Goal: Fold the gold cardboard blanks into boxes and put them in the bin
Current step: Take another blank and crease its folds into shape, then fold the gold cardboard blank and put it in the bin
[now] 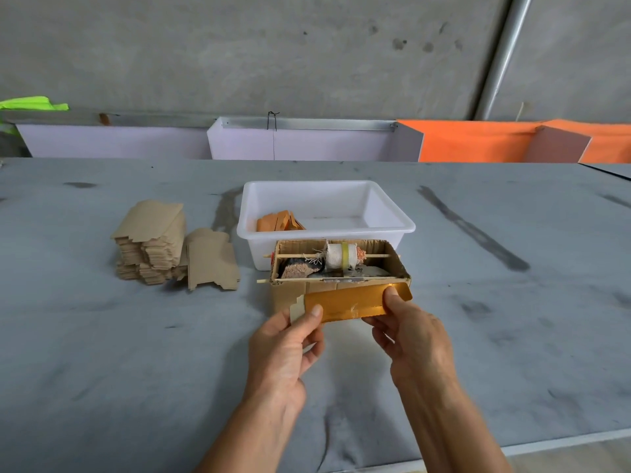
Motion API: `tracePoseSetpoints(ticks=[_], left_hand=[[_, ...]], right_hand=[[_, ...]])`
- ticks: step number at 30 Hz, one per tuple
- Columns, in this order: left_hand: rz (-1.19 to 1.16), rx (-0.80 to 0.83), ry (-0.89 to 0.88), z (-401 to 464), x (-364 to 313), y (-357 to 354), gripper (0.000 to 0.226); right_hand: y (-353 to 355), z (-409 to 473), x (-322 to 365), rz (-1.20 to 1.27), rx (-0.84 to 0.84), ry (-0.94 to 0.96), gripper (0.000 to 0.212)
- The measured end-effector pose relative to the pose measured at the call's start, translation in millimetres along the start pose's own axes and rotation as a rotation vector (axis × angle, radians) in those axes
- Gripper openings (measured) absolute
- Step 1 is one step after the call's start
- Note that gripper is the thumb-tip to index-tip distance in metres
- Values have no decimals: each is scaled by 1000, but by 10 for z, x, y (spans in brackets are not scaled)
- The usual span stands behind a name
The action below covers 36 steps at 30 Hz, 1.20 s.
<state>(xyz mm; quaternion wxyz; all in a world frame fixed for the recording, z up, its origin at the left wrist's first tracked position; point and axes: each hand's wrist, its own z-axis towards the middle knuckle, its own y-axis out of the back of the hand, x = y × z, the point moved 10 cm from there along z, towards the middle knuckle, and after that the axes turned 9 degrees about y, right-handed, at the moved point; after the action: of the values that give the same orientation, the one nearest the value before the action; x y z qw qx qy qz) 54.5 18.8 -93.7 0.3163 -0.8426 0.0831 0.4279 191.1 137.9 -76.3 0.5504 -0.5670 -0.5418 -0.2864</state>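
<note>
A gold cardboard blank (pixel 355 302), partly folded, is held above the grey table between both hands. My left hand (pixel 290 339) pinches its left end, thumb on the gold face. My right hand (pixel 409 332) grips the right end, thumb pressed near the rounded flap. Behind it sits the white plastic bin (pixel 392 213), with a few folded gold-orange boxes (pixel 280 221) in its left corner. A stack of flat brown-backed blanks (pixel 153 240) lies to the left, and one more loose blank (pixel 211 259) leans beside it.
An open brown carton (pixel 338 264) with a cloth-wrapped roller on a wooden stick stands between the bin and my hands. White and orange panels (pixel 478 141) line the table's far edge below a concrete wall. The table's near edge runs at the lower right.
</note>
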Motion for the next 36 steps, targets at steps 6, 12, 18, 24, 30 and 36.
tracePoseSetpoints(ticks=[6,12,18,24,30,36], left_hand=[[98,-5,-50,18,-189,41,16],[12,-24,-96,8,-283,-24,14],[103,-85,-133,22,-444,-28,13],[239,-133,-230,128,-759,-32,21],[272,-168,-319,237,-961,-89,23],[316,-170,-340,288,-1048,-121,22]], right_hand=[[-131,50,41,-14,61,-20,17],[-497,-78,45,-138,338,-1,23],[-657,21,294,-235,262,123,17],[-918,147,457,-309,315,125,19],[-1090,265,476,-275,279,101,23],[-1151,364,567,-297,248,185,24]])
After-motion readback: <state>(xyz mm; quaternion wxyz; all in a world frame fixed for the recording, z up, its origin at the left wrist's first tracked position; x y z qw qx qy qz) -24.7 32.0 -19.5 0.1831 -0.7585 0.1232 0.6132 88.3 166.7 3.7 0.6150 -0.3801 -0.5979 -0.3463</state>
